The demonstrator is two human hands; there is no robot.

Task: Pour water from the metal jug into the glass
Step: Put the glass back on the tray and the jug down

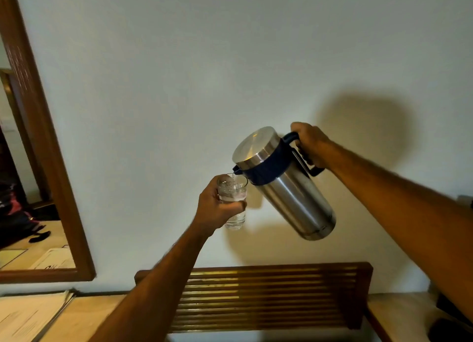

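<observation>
1. You held the metal jug (284, 182) by its dark handle (304, 152) in your right hand (311, 144), the fingers clenched around that handle. The jug was tipped steeply, lid end toward the left and base raised to the right, in the air in front of the wall (179, 72), well above the surface (84, 318).
2. Your left hand (217, 208) gripped the glass (234, 200), fingers wrapped around its middle. The glass stood roughly upright, also held in the air, with nothing beneath it but the slatted wooden rack (268, 298) far below.
3. The dark spout (236, 170) sat just above the glass rim, and a thin stream of water (233, 178) ran from it into the glass.
4. Contents: the glass held clear water, disturbed at the top. The level appeared well above the half mark, though your fingers hid part of it. The jug's lid was on and its contents could not be seen.
5. Progress, by judgement: the pour was well advanced. What remained was to top up only as needed, right the jug and stop the stream.
6. Noted risk: with the glass unsupported and nearly full, overflow onto the rack was possible.
</observation>
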